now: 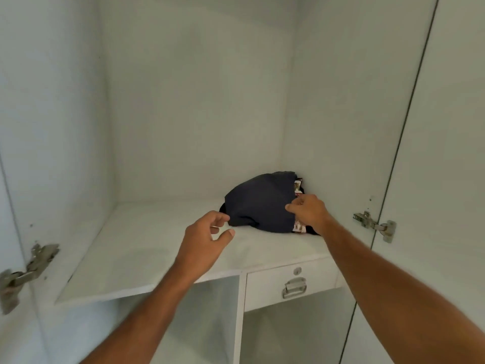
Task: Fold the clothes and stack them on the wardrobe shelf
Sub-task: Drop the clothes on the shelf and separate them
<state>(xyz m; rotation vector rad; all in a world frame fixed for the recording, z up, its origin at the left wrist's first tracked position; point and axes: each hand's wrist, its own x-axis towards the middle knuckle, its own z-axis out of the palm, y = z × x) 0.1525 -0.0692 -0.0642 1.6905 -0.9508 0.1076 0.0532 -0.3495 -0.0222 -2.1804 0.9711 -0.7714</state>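
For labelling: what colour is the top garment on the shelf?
Dark navy garment, seen in the head view.

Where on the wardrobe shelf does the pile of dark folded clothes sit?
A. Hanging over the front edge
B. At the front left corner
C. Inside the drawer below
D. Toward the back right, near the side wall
D: the pile of dark folded clothes lies on the shelf toward its back right, close to the right wall, above the closed drawer.

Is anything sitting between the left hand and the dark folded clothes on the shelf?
Nothing visible. The left hand hovers open just left of the dark navy folded clothes pile, with only bare white wardrobe shelf beneath. The right hand is at the pile's right side.
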